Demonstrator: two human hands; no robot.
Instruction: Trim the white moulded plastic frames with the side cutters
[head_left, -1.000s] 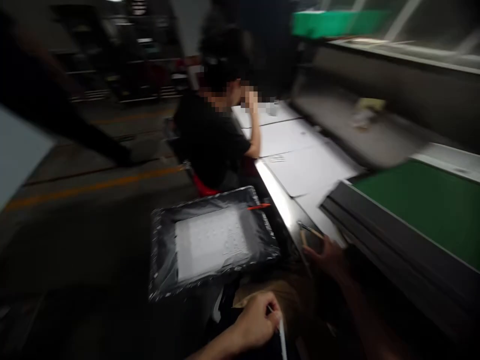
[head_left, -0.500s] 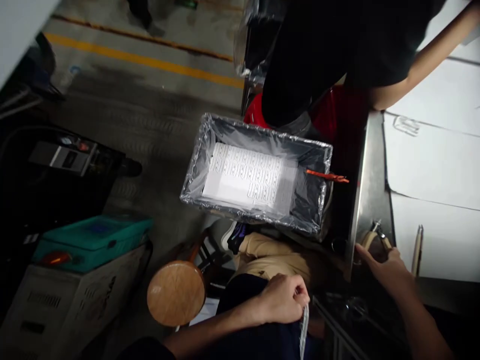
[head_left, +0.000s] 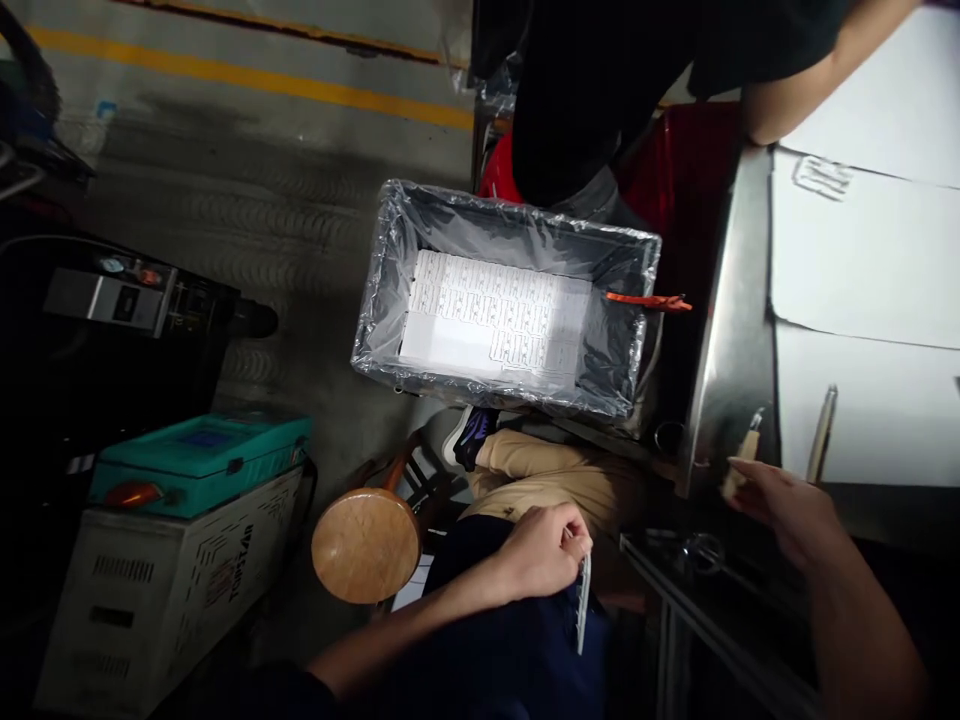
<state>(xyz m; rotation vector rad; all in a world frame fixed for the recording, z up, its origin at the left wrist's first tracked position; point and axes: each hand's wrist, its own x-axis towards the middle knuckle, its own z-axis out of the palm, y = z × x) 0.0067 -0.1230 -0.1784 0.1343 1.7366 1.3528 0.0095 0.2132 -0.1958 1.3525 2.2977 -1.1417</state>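
Note:
My left hand rests on my lap, fingers pinched on a thin white strip that hangs down from it. My right hand reaches to the near corner of the steel table, fingers curled around the tan handles of a small cutting tool. Ahead of my knees stands a bin lined with clear plastic holding white perforated sheets.
Another person in black sits on a red stool beyond the bin, arm on the table. White sheets and a pen-like tool lie on the table. A round wooden stool and a teal-topped machine stand left.
The view dropped from looking along the table to looking down at my lap and the bin. My right hand stays at the tool on the table corner; my left keeps the strip.

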